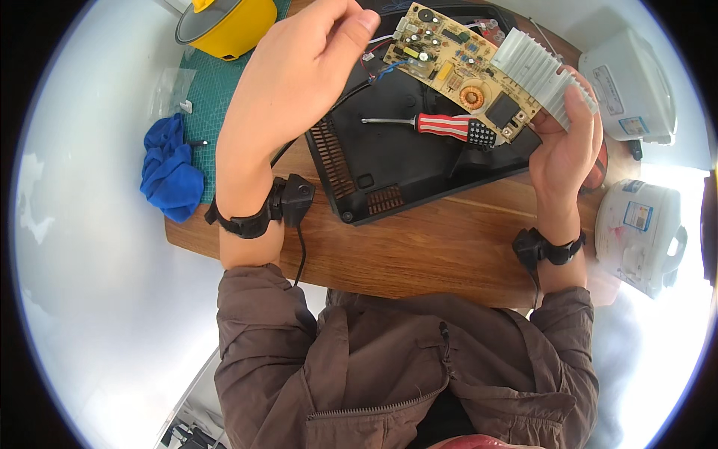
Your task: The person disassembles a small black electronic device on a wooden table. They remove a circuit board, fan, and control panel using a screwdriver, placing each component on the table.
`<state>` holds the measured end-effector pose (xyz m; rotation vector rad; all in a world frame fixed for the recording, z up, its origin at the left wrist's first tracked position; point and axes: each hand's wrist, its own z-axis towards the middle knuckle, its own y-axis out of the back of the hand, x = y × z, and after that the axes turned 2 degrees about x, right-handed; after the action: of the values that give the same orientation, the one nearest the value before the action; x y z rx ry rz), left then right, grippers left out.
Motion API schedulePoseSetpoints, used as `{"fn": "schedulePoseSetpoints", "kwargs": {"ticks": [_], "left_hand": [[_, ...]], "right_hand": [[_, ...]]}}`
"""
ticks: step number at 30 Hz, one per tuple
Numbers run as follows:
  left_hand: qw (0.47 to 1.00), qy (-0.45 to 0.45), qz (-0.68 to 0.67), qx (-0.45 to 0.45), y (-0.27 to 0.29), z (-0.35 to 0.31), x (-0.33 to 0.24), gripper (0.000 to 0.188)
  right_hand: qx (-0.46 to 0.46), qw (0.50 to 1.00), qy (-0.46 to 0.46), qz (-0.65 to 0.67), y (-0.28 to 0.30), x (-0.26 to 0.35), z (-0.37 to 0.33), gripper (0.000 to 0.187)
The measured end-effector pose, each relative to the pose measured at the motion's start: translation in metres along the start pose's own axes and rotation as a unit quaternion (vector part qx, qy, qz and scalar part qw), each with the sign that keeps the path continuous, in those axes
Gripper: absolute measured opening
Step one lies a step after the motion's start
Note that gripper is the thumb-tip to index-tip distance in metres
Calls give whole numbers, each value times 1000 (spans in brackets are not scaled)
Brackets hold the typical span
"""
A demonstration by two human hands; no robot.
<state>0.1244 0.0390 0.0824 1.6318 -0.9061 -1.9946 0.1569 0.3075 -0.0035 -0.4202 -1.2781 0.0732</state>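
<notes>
My right hand [566, 142] grips a circuit board [456, 71] by its ribbed silver heat sink [535, 71]. The board is tilted, with a copper coil, capacitors and a black component facing up. My left hand [295, 82] is raised to the left of the board, thumb close to the curled index finger; its other fingertips are hidden, so what it holds, if anything, does not show. Below the board, a screwdriver [449, 127] with a striped and starred handle lies in a black plastic housing [389, 168]. Red, blue and white wires [385, 71] run from the board's left end.
The housing rests on a wooden table [359, 254]. At the left are a green cutting mat [206, 112], a blue cloth [172, 168] and a yellow pot-like container [232, 34]. Two white appliances [628, 86] stand at the right. Cabled black wristbands [262, 213] circle both my wrists.
</notes>
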Motion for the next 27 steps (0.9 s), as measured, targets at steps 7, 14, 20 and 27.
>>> {"fn": "schedulePoseSetpoints", "kwargs": {"ticks": [7,14,20,27], "left_hand": [[991,-71,21,108,-7,-9,18,19],[985,-151,0,84,-7,-7,3,16],[935,-334,117,11,-18,2,16,16],[905,-391,165,-20,-24,4,18,21]], "right_hand": [[-18,999,-43,-15,-1,4,3,34],[-34,992,-121,16,7,-6,10,30],[-32,988,-147,33,5,-7,12,28],[-37,984,-161,61,13,-13,16,27]]}}
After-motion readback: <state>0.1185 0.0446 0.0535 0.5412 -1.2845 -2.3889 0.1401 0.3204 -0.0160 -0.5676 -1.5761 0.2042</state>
